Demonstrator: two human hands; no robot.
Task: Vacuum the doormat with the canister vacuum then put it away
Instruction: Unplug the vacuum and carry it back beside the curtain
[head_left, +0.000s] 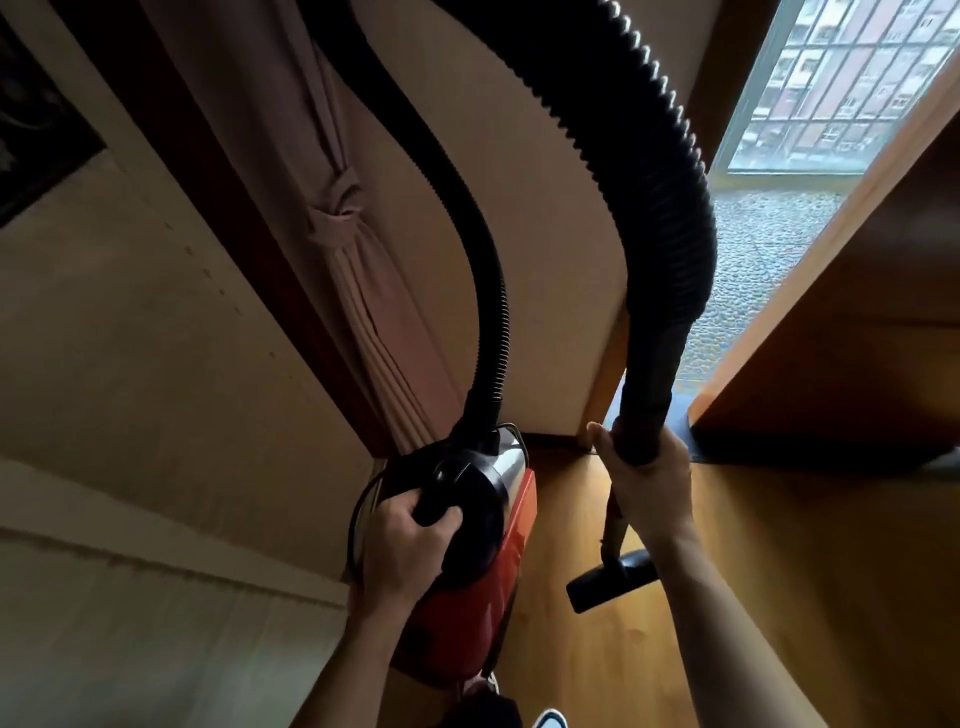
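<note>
The canister vacuum (498, 545) is red with a black top and hangs above the wooden floor. My left hand (408, 551) grips its black carry handle. A black ribbed hose (613, 171) loops up out of view from the canister and comes down to the wand. My right hand (647, 475) grips the wand's black handle end. Below that hand the black floor nozzle (613, 579) hangs over the floor. No doormat is visible.
A tied pink curtain (343, 228) hangs beside a beige panel at the left. A wooden cabinet (852, 322) stands at the right. Between them a doorway opens onto a pebbled balcony floor (763, 270) with a window grille. A shoe tip (550, 719) shows at the bottom.
</note>
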